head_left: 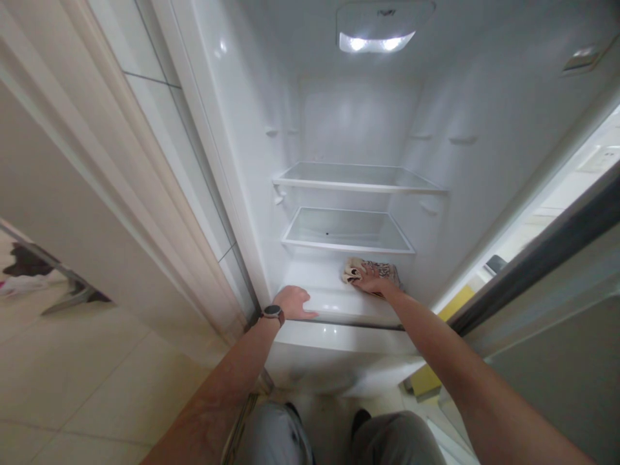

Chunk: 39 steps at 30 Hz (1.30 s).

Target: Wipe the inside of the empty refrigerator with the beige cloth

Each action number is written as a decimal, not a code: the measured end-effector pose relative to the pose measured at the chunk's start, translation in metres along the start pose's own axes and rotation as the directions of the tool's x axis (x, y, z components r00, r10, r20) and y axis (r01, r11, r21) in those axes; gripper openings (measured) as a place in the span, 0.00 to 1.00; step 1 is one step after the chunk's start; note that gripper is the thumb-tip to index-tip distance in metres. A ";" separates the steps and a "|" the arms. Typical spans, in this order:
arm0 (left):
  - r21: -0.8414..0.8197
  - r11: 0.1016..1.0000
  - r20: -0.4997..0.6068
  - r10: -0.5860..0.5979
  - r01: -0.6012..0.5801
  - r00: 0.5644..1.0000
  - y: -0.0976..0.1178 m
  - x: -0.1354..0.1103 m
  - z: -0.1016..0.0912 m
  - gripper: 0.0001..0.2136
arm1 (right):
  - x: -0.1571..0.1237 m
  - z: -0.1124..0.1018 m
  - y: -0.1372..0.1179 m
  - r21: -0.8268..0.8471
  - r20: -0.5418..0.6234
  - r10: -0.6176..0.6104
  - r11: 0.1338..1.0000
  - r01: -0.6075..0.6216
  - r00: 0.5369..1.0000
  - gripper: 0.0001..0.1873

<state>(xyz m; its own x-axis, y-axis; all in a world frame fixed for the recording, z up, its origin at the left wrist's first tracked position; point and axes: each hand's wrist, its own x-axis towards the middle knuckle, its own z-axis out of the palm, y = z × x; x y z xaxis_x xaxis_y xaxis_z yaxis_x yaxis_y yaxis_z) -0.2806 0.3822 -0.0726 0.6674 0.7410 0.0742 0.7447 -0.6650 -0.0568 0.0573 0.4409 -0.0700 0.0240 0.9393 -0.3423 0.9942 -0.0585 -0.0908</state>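
Inside an open refrigerator, my right hand (372,281) is on a folded beige cloth (386,270) with dark markings. The cloth lies on the white refrigerator floor (322,284), towards the right wall, and my hand covers part of it. My left hand (293,302) rests at the left end of the front edge, its thumb and fingers apart and nothing held. A dark round watch (273,311) is on the left wrist. Above the cloth sits a lower glass shelf (346,230), with an upper glass shelf (361,174) over it.
A lit lamp (375,42) is at the top of the refrigerator. The opened refrigerator door (557,368) stands on the right, near a yellow object (426,382). To the left are a pale door frame (159,187) and a tiled floor (97,381).
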 end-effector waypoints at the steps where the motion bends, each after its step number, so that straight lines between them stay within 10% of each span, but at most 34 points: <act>1: -0.001 1.000 -0.001 0.001 -0.001 1.000 0.000 0.000 0.000 0.29 | 0.000 0.000 0.000 0.010 0.014 0.007 1.000 -0.007 1.000 0.46; 39: 0.007 1.000 0.020 0.007 -0.007 1.000 0.002 0.000 -0.007 0.30 | 0.009 -0.001 0.002 0.027 0.028 0.027 0.999 -0.027 0.999 0.44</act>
<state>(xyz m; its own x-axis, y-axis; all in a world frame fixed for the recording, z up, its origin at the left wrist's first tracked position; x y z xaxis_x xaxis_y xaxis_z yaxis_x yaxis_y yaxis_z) -0.2795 0.3800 -0.0656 0.6723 0.7383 0.0539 0.7402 -0.6693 -0.0644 0.0597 0.4498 -0.0719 0.0474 0.9274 -0.3709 0.9899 -0.0932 -0.1065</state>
